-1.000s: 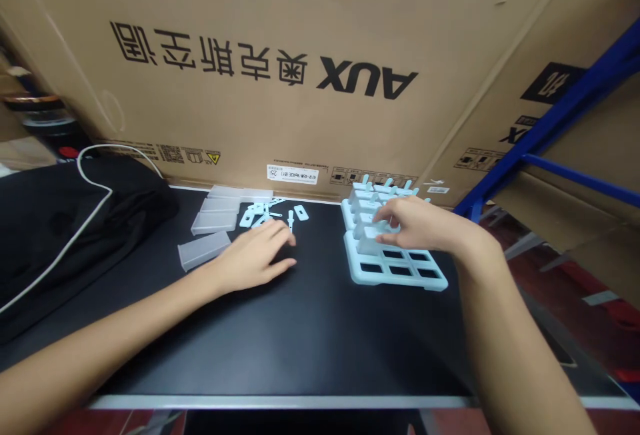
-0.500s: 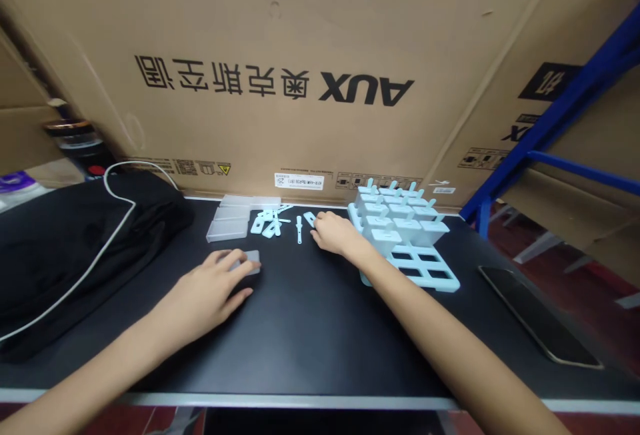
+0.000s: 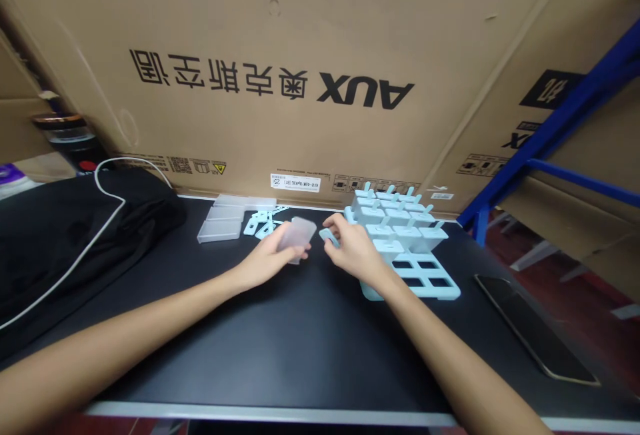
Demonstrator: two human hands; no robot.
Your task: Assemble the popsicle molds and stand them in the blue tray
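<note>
My left hand [image 3: 270, 254] is closed around a clear popsicle mold cup [image 3: 299, 234], lifted and tilted over the middle of the table. Just to its right, my right hand [image 3: 353, 245] pinches a light blue popsicle mold lid [image 3: 329, 236] by its edge; a small gap separates the lid from the cup. Beside my right hand stands a light blue popsicle mold rack [image 3: 437, 288], with several capped molds [image 3: 407, 235] seated in it, sticks upward. Its front openings hold no molds. Loose blue lids and sticks [image 3: 257, 222] lie behind my left hand.
Several clear mold cups [image 3: 220, 230] lie at the back left. A black cloth [image 3: 75, 242] with a white cable [image 3: 107, 222] covers the left side. A phone [image 3: 535, 328] rests at the right. A large cardboard box [image 3: 280, 128] walls the back, beside a blue metal frame [image 3: 550, 122].
My left hand has raised the clear cup from the table and carried it right. My right hand has lifted the blue lid slightly and drawn it toward the cup.
</note>
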